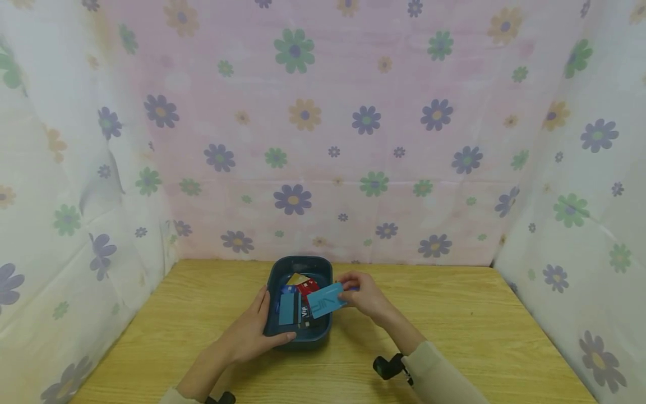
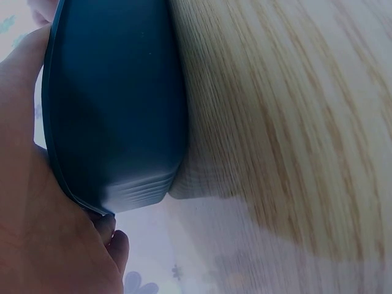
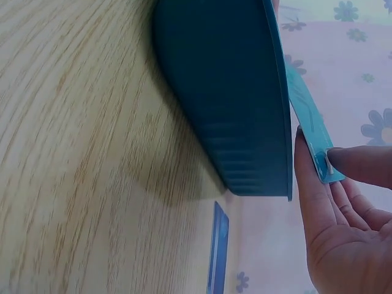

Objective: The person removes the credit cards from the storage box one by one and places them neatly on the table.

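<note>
Between my right thumb and fingers is a light blue plastic card, pinched at its right end. The right hand holds it tilted over the right rim of a dark blue plastic bin. My left hand grips the bin's near left corner, thumb over the near rim and fingers along the left side. Inside lie several cards: a blue one with a dark stripe, a red one, a gold one and a black "Vip" card, partly covered.
Another blue card lies on the wooden table beyond the bin's right side, mostly hidden behind my right hand in the head view. Flower-patterned cloth hangs along the table's back, left and right sides.
</note>
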A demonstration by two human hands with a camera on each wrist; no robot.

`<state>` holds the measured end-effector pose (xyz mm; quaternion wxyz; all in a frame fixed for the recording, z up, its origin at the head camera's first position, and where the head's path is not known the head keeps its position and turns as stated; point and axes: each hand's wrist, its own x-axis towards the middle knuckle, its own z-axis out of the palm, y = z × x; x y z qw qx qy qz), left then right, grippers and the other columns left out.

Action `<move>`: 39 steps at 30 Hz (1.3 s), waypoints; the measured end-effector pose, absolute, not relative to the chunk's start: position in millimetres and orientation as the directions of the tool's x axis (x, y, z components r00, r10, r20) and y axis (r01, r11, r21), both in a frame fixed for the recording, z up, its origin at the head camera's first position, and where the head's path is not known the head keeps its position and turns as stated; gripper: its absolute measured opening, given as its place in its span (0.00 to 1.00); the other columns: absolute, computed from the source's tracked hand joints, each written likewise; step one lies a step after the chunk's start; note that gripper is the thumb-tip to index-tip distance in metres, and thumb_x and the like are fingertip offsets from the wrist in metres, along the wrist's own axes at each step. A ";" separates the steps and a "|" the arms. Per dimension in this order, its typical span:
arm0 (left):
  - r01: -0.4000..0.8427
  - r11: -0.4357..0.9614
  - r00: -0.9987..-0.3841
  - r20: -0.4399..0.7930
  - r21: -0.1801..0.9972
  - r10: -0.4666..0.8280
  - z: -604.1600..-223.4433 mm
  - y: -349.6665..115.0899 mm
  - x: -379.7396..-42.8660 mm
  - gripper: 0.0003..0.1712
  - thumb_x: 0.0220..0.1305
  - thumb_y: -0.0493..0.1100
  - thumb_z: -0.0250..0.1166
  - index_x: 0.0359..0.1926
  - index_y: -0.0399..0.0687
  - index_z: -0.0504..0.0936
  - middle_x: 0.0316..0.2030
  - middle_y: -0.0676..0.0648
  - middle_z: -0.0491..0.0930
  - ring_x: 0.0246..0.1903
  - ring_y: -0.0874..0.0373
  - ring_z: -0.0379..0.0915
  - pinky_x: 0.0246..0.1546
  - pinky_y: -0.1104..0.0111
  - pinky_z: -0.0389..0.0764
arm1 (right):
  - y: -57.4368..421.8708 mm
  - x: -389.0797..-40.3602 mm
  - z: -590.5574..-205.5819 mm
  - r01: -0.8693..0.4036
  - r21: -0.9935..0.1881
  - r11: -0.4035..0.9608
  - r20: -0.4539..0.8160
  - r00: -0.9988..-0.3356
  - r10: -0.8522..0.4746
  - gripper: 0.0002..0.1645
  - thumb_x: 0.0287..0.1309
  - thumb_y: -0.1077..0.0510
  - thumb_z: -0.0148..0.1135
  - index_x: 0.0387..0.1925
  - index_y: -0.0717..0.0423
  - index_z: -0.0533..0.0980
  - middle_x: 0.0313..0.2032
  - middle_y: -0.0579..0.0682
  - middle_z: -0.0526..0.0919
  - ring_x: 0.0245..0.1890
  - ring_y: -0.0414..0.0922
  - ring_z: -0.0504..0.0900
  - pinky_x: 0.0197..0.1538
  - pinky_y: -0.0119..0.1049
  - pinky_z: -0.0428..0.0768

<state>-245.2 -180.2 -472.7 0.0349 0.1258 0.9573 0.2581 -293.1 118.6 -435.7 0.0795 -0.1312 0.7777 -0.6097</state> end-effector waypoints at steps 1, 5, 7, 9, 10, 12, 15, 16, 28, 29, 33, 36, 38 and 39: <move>0.222 0.834 -0.966 -0.002 0.504 0.258 -472.8 -180.3 -245.1 0.74 0.55 0.80 0.64 0.81 0.35 0.41 0.81 0.36 0.37 0.76 0.33 0.49 0.69 0.40 0.63 | 120.0 -296.0 -439.5 -0.102 -0.969 0.225 0.032 -0.955 -0.295 0.20 0.61 0.72 0.63 0.55 0.72 0.75 0.42 0.61 0.77 0.40 0.48 0.74 0.41 0.46 0.87; 0.218 0.833 -0.966 -0.006 0.508 0.257 -473.1 -180.6 -244.8 0.74 0.55 0.80 0.64 0.81 0.36 0.40 0.81 0.36 0.37 0.76 0.33 0.49 0.69 0.40 0.63 | 123.9 -298.8 -444.1 -0.100 -0.965 0.244 0.030 -0.961 -0.276 0.20 0.61 0.71 0.64 0.55 0.70 0.76 0.42 0.60 0.77 0.41 0.48 0.74 0.40 0.46 0.86; 0.217 0.832 -0.966 -0.008 0.511 0.257 -473.3 -180.6 -244.8 0.75 0.55 0.80 0.64 0.81 0.36 0.40 0.81 0.37 0.37 0.77 0.34 0.48 0.69 0.40 0.62 | 125.7 -299.0 -444.2 -0.103 -0.961 0.256 0.032 -0.963 -0.269 0.20 0.62 0.71 0.64 0.55 0.69 0.76 0.43 0.59 0.78 0.41 0.48 0.74 0.41 0.47 0.86; 0.215 0.834 -0.967 -0.010 0.509 0.256 -473.6 -180.7 -244.5 0.75 0.55 0.80 0.64 0.81 0.37 0.40 0.81 0.37 0.37 0.77 0.34 0.47 0.70 0.40 0.62 | 128.1 -299.4 -444.7 -0.104 -0.958 0.267 0.032 -0.964 -0.262 0.20 0.62 0.70 0.64 0.56 0.69 0.76 0.43 0.59 0.79 0.41 0.48 0.75 0.41 0.46 0.85; 0.215 0.834 -0.967 -0.010 0.508 0.255 -473.7 -180.7 -244.4 0.75 0.55 0.80 0.64 0.81 0.37 0.40 0.81 0.37 0.36 0.77 0.34 0.47 0.70 0.40 0.62 | 129.5 -299.6 -444.8 -0.105 -0.956 0.273 0.032 -0.965 -0.259 0.20 0.62 0.70 0.64 0.56 0.69 0.76 0.42 0.59 0.79 0.41 0.48 0.75 0.41 0.45 0.85; 0.218 0.834 -0.967 -0.007 0.507 0.256 -474.0 -180.9 -244.4 0.75 0.55 0.81 0.64 0.81 0.37 0.40 0.81 0.37 0.37 0.77 0.34 0.47 0.70 0.40 0.62 | 132.6 -299.5 -444.6 -0.102 -0.955 0.277 0.030 -0.967 -0.254 0.21 0.62 0.70 0.63 0.57 0.69 0.75 0.42 0.59 0.78 0.41 0.48 0.75 0.41 0.45 0.84; 0.221 0.832 -0.966 -0.002 0.509 0.258 -474.1 -181.2 -244.3 0.74 0.55 0.80 0.64 0.81 0.36 0.40 0.81 0.36 0.37 0.77 0.33 0.48 0.69 0.40 0.62 | 138.1 -298.9 -443.4 -0.085 -0.960 0.266 0.017 -0.969 -0.248 0.21 0.63 0.70 0.63 0.58 0.69 0.75 0.42 0.59 0.78 0.41 0.48 0.75 0.44 0.47 0.85; 0.221 0.832 -0.966 -0.001 0.509 0.258 -474.3 -181.3 -244.5 0.74 0.55 0.80 0.64 0.81 0.36 0.41 0.81 0.36 0.37 0.76 0.33 0.48 0.69 0.40 0.62 | 140.0 -298.5 -442.5 -0.079 -0.962 0.261 0.013 -0.969 -0.247 0.21 0.63 0.70 0.63 0.58 0.69 0.75 0.43 0.59 0.78 0.42 0.48 0.75 0.44 0.48 0.85; 0.213 0.830 -0.968 -0.005 0.515 0.251 -475.9 -181.5 -245.7 0.74 0.55 0.80 0.65 0.81 0.37 0.41 0.81 0.37 0.37 0.77 0.33 0.47 0.70 0.40 0.61 | 158.4 -294.2 -432.9 -0.091 -0.969 0.231 0.022 -0.958 -0.286 0.24 0.67 0.66 0.62 0.62 0.71 0.71 0.47 0.62 0.77 0.41 0.50 0.79 0.45 0.45 0.86; 0.215 0.829 -0.967 -0.004 0.517 0.253 -475.7 -181.4 -245.6 0.74 0.55 0.80 0.65 0.81 0.36 0.41 0.81 0.36 0.37 0.77 0.33 0.47 0.70 0.40 0.61 | 160.1 -295.2 -434.1 -0.092 -0.968 0.232 0.023 -0.959 -0.283 0.25 0.67 0.67 0.62 0.62 0.71 0.71 0.47 0.62 0.77 0.42 0.49 0.80 0.45 0.45 0.86; 0.216 0.824 -0.967 -0.006 0.524 0.257 -474.8 -181.5 -245.0 0.74 0.55 0.79 0.65 0.81 0.37 0.40 0.81 0.36 0.36 0.77 0.33 0.47 0.70 0.40 0.61 | 167.3 -296.3 -435.4 -0.083 -0.968 0.235 0.018 -0.964 -0.265 0.25 0.67 0.67 0.62 0.63 0.71 0.70 0.47 0.62 0.77 0.42 0.49 0.80 0.46 0.47 0.86; 0.210 0.823 -0.967 -0.010 0.528 0.253 -473.9 -181.5 -244.1 0.74 0.55 0.79 0.65 0.82 0.38 0.40 0.81 0.37 0.36 0.77 0.33 0.46 0.70 0.40 0.60 | 172.5 -296.6 -435.3 -0.070 -0.970 0.231 0.010 -0.968 -0.251 0.25 0.67 0.68 0.62 0.63 0.70 0.70 0.46 0.61 0.76 0.42 0.49 0.80 0.48 0.49 0.86; 0.210 0.821 -0.967 -0.010 0.531 0.254 -473.5 -181.6 -243.8 0.75 0.55 0.79 0.65 0.82 0.38 0.39 0.81 0.37 0.36 0.77 0.33 0.46 0.70 0.40 0.60 | 175.9 -297.1 -435.8 -0.066 -0.972 0.227 0.008 -0.969 -0.246 0.24 0.67 0.68 0.61 0.63 0.70 0.70 0.46 0.61 0.76 0.42 0.49 0.80 0.48 0.49 0.85; 0.210 0.821 -0.967 -0.010 0.531 0.254 -473.4 -181.6 -243.7 0.75 0.55 0.79 0.65 0.82 0.37 0.39 0.81 0.36 0.36 0.77 0.33 0.46 0.70 0.40 0.60 | 177.5 -297.2 -436.1 -0.064 -0.972 0.227 0.007 -0.970 -0.243 0.24 0.67 0.68 0.61 0.62 0.70 0.70 0.46 0.61 0.76 0.42 0.49 0.80 0.49 0.50 0.85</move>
